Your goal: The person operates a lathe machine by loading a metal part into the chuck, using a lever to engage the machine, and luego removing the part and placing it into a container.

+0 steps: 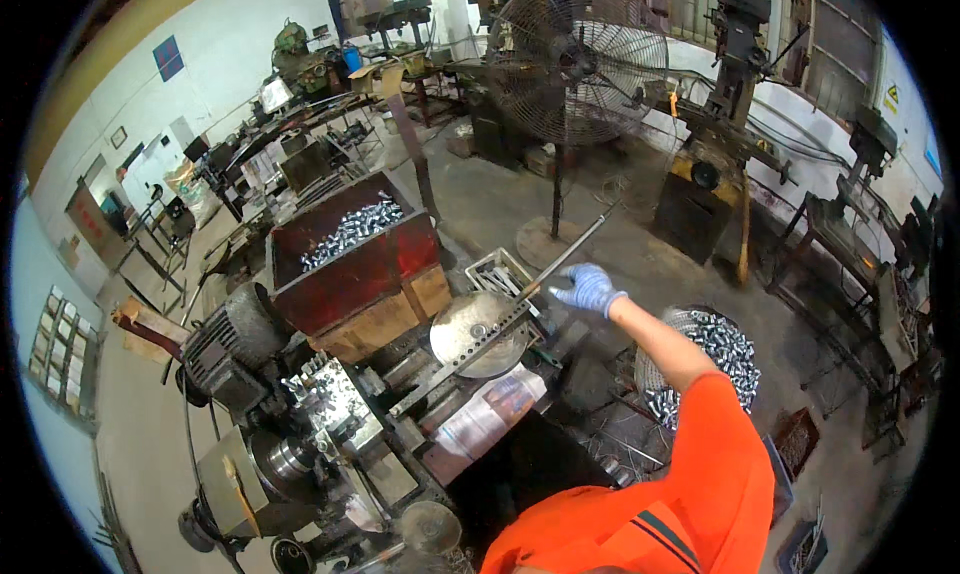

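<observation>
My right hand (590,291), in a light blue-white knit glove, reaches out over the machine from an orange sleeve (715,454). Its fingers are apart, with nothing seen between them. Just beside the fingertips runs a long metal lever (572,248), slanting up to the right; a small gap seems to separate them. The lever joins a flat bar with a row of holes (455,366), which crosses a round metal disc (450,332). Behind the disc stands a light tray (500,266) with metal pieces in it. My left hand is out of the picture.
A red bin (350,296) of shiny metal parts stands beyond the machine. At right, a round basket (645,374) holds similar parts. A lathe-like machine with a motor (225,349) fills the lower left. A large standing fan (575,64) and a drilling machine (715,164) stand farther back.
</observation>
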{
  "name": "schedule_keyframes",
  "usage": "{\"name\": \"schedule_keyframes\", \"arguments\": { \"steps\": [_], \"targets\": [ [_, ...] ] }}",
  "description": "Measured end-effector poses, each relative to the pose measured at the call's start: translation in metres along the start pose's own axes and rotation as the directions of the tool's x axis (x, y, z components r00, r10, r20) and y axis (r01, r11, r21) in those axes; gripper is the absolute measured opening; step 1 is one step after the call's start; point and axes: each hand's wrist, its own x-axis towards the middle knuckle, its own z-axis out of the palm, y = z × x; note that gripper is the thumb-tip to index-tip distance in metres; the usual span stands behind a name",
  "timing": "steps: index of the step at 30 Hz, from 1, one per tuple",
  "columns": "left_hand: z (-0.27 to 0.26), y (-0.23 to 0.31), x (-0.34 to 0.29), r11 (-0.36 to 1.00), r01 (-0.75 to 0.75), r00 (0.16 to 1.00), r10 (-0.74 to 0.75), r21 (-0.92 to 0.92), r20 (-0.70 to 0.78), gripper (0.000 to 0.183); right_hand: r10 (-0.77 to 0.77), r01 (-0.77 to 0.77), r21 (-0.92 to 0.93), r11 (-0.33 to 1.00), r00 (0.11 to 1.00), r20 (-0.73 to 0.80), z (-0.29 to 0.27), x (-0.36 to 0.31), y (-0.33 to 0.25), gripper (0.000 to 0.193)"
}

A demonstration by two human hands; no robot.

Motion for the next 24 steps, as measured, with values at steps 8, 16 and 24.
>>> {"name": "schedule_keyframes", "arguments": {
  "steps": [8,16,24],
  "targets": [
    [-0.017,-0.054,-0.062,0.892,0.178,0.977,-0.211,-0.416,-0.034,0.028,-0.084,0.217,-0.534,0.817,0.961,0.262,0.041,0.074,0.076,0.061],
    [-0.04,-0.059,-0.102,0.043,-0.139,0.623,-0.773,-0.989,-0.121,0.02,0.12,-0.031,-0.529,0.848,0.984,0.135,0.044,0.075,0.091,0.049],
    [-0.097,-0.007,-0.074,0.59,-0.043,0.591,-0.635,-0.806,-0.497,0.032,0.163,-0.1,-0.438,0.893,0.98,0.11,0.054,0.032,0.086,0.04]
  ]
}}
